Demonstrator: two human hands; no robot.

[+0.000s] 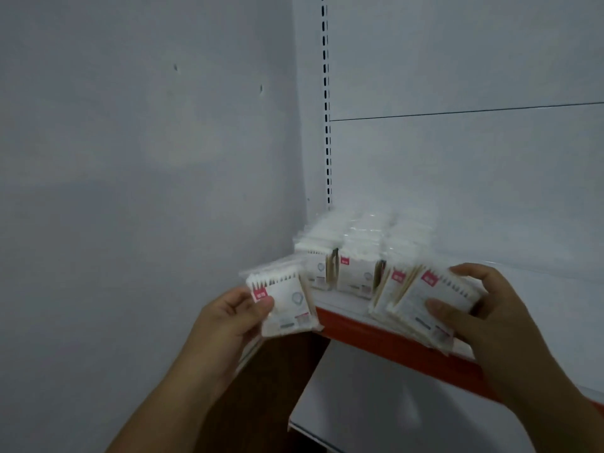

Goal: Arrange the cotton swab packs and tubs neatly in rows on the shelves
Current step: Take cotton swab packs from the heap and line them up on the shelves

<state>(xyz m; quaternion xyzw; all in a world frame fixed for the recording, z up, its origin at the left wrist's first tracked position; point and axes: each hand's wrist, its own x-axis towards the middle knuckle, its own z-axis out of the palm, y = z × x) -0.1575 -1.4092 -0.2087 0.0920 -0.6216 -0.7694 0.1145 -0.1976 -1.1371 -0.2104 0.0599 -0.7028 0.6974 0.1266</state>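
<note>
The pack in the left hand [283, 304] is held just off the shelf's left front corner, near upright, swab tips up and its top leaning slightly left. The left hand [228, 318] pinches its lower left edge, thumb on the face. The fanned stack of packs [421, 302] lies tilted over the shelf's orange front edge [362, 331], swabs pointing up and right; the right hand [490, 308] grips it, thumb in front. Behind, rows of packs [346, 256] stand upright on the shelf against the back panel, beside a slotted upright [327, 125].
</note>
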